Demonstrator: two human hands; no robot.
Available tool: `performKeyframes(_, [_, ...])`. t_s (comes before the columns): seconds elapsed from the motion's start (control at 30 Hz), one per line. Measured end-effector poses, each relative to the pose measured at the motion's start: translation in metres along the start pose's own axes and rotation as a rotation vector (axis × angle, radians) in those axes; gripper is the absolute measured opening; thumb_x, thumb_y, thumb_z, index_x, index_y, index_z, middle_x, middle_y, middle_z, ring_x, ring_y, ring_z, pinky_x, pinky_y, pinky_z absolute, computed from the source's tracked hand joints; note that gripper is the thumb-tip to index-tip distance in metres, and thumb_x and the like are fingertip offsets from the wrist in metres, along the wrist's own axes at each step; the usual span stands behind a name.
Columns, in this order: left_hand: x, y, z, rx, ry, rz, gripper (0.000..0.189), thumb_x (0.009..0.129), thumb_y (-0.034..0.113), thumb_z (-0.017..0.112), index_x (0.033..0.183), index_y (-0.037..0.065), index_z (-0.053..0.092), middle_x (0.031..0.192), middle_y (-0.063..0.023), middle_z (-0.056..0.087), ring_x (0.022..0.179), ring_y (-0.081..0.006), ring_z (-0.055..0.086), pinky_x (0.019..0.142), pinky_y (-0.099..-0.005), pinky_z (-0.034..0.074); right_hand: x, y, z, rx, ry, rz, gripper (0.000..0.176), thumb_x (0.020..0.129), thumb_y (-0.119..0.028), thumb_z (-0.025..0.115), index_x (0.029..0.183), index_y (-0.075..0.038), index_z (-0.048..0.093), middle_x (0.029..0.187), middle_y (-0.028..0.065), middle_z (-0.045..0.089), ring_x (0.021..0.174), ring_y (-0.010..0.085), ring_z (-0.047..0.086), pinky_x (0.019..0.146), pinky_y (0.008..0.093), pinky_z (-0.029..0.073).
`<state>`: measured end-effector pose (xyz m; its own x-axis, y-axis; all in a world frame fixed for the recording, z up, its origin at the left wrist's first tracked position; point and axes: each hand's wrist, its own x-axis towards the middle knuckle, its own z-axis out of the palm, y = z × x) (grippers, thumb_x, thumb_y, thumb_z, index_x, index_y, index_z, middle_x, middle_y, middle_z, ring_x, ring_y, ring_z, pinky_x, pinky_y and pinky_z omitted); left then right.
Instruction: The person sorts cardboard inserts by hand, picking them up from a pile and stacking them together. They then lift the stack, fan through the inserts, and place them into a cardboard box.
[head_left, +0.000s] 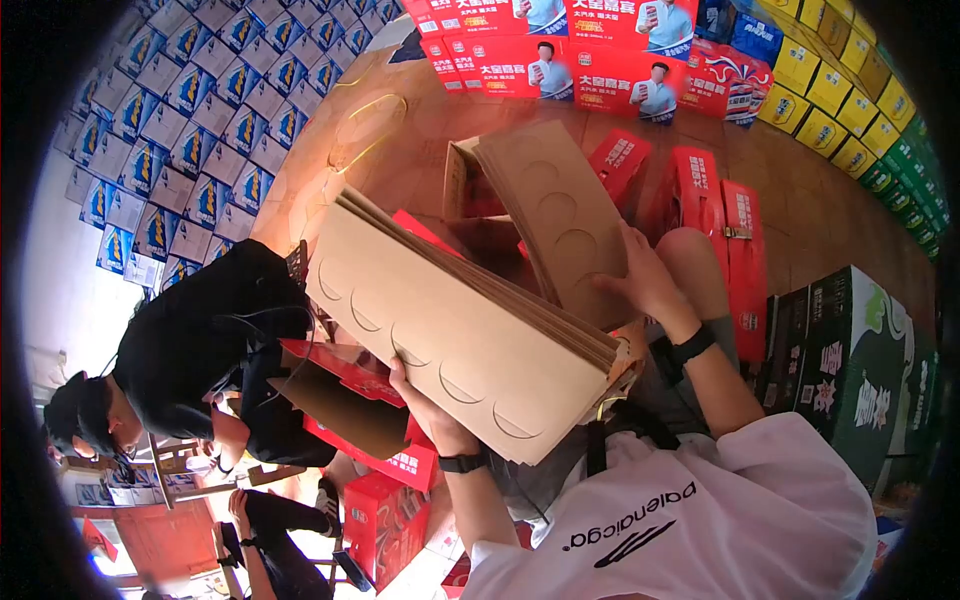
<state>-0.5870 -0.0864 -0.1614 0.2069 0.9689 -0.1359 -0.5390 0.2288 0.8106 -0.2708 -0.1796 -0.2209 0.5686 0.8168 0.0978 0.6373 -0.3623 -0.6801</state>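
A thick stack of brown cardboard sheets [455, 340] with half-round cuts along them lies tilted in front of my body. My left hand [425, 410] grips its lower edge, the thumb on the top sheet and the other fingers hidden underneath. My right hand [645, 280] is closed on a second, thinner bundle of cardboard sheets [550, 190] with similar round cuts, just beyond the stack. Its fingertips press on the face of that bundle. Behind the bundle, an open cardboard box [462, 180] is partly hidden.
Red printed cartons [745, 270] lie to the right, beside a dark carton [840, 350]. An open red carton [350, 395] stands at the left, near a seated person in black [215, 340]. Stacked red boxes [510, 70], blue-and-white boxes [200, 130] and yellow boxes [815, 80] line the far side.
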Motion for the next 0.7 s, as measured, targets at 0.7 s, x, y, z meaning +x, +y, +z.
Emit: performKeyframes(0.7, [0.012, 0.01, 0.004, 0.047, 0.139, -0.134, 0.066, 0.099, 0.05, 0.049, 0.142, -0.001, 0.048, 0.134, -0.0168, 0.061, 0.117, -0.0285, 0.064, 0.097, -0.0376, 0.054, 0.001, -0.088, -0.134, 0.38, 0.156, -0.193, 0.074, 0.077, -0.012, 0.083, 0.143, 0.0, 0.052, 0.14, 0.0211, 0.057, 0.128, 0.033, 0.056, 0.11, 0.0405, 0.043])
